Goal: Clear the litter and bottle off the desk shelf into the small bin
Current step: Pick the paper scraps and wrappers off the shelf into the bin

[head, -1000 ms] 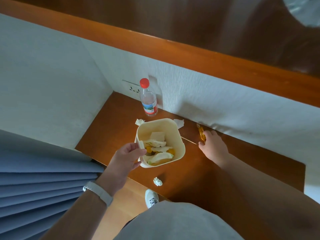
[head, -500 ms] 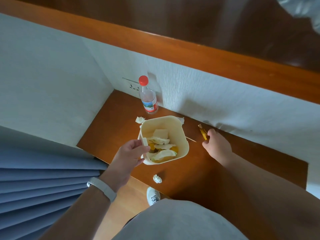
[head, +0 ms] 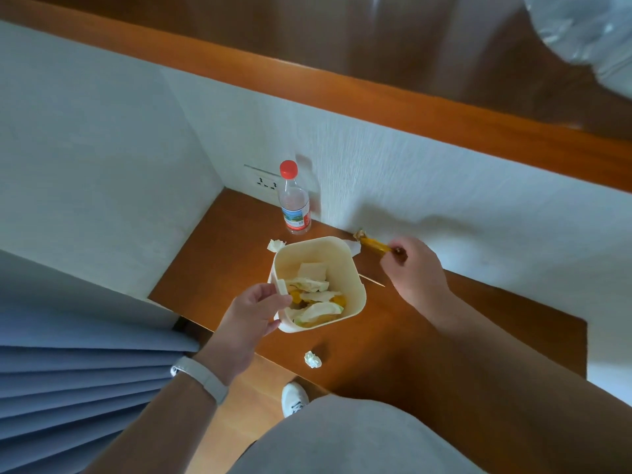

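My left hand [head: 253, 316] grips the near left rim of the small cream bin [head: 352, 268], which holds white and yellow litter above the brown shelf [head: 427, 330]. To the bin's right, my right hand [head: 419, 271] pinches a yellow wrapper [head: 374, 245], lifted and pointing toward the bin's far right corner. A clear bottle [head: 294, 203] with a red cap stands upright against the back wall, behind the bin. A thin stick [head: 371, 279] lies on the shelf beside the bin. White crumpled scraps lie at the bin's far left [head: 275, 245], far right [head: 354, 248] and near the front edge [head: 313, 359].
White walls enclose the shelf at left and back, with a wall socket [head: 262, 181] behind the bottle. A higher wooden ledge [head: 376, 97] runs above. Blue curtain folds [head: 85, 378] hang at lower left. My grey-clad knee [head: 359, 439] and white shoe [head: 294, 398] are below the front edge.
My right hand has picked the yellow wrapper off the shelf by the wall and carried it up and left toward the bin. My left hand has kept hold of the bin.
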